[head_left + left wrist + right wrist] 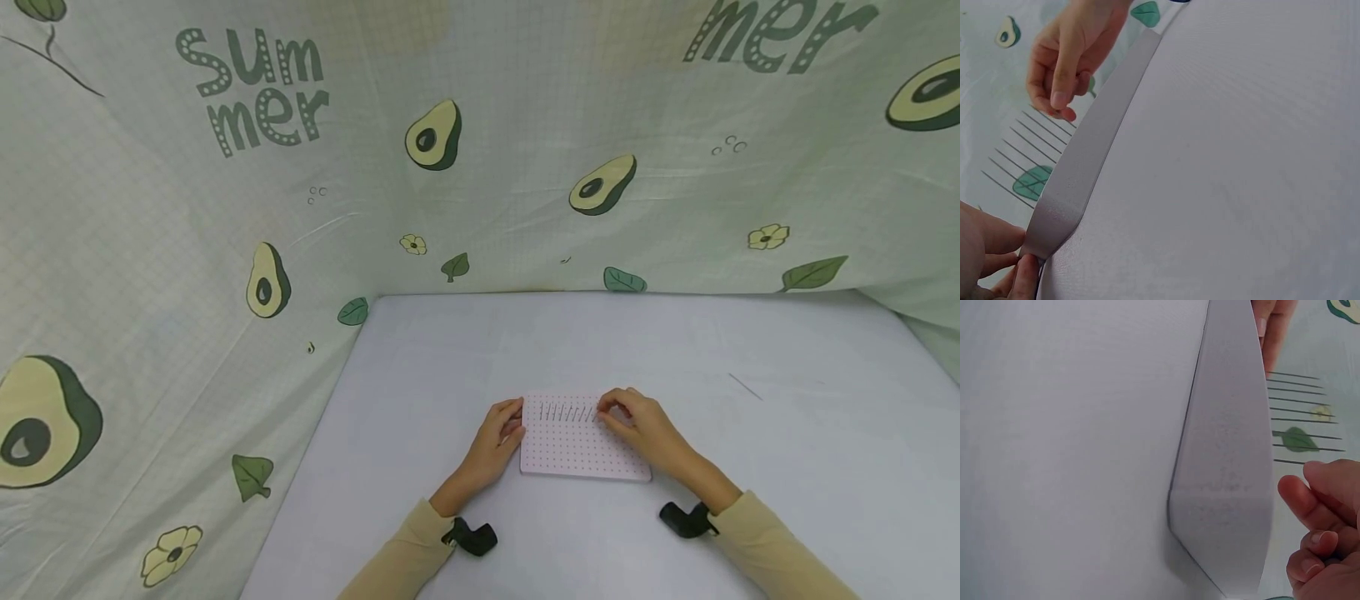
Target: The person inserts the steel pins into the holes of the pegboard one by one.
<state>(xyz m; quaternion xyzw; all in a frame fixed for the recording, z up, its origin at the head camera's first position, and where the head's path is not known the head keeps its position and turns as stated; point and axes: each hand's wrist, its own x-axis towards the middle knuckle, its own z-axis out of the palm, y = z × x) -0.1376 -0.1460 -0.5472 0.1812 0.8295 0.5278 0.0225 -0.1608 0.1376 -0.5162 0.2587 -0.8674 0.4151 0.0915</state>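
Observation:
A pale pink pegboard (585, 454) with a grid of small holes lies flat on the table. Several thin metal pins (566, 412) stand in a row along its far part, also seen as dark pins (1300, 400) in the right wrist view. My left hand (495, 442) holds the board's left edge, fingers (1025, 275) around the side. Over the right end of the row, my right hand (637, 425) pinches the top of the last pin (1288, 462) between thumb and index finger. Its other fingers are curled in.
A single loose pin (745, 386) lies on the white table (450, 350) to the right, beyond the board. Behind and on the left hangs a cloth (510, 217) printed with avocados and leaves. Black wrist cameras (474, 538) are strapped to both wrists.

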